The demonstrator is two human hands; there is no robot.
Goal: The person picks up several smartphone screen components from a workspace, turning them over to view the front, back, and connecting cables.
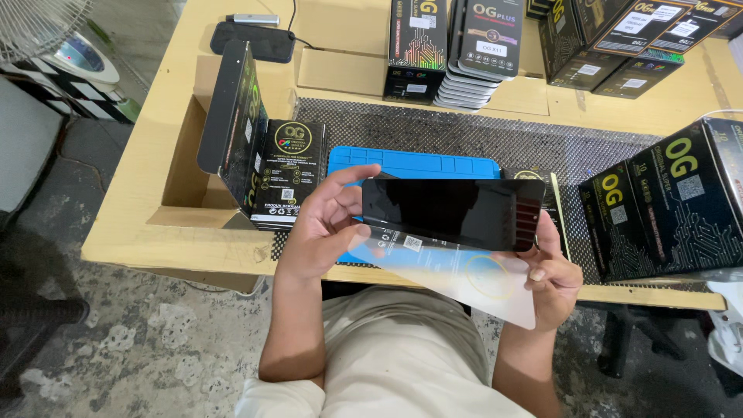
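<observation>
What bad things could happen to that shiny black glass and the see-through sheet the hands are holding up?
The black glass panel is pinched only at its ends by the left hand and right hand, out past the table edge, so a slip could drop it to the floor. The clear film hangs loose below and might crease or catch dust. The left fingers lie close to the panel's face and could smudge it.

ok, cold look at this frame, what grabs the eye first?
The black glass panel at centre, held by its ends between the left hand and the right hand, with a clear film hanging below it. Under it lies a blue mat on the wooden table. Black boxes stand at the right, and more are stacked along the far edge.
</observation>
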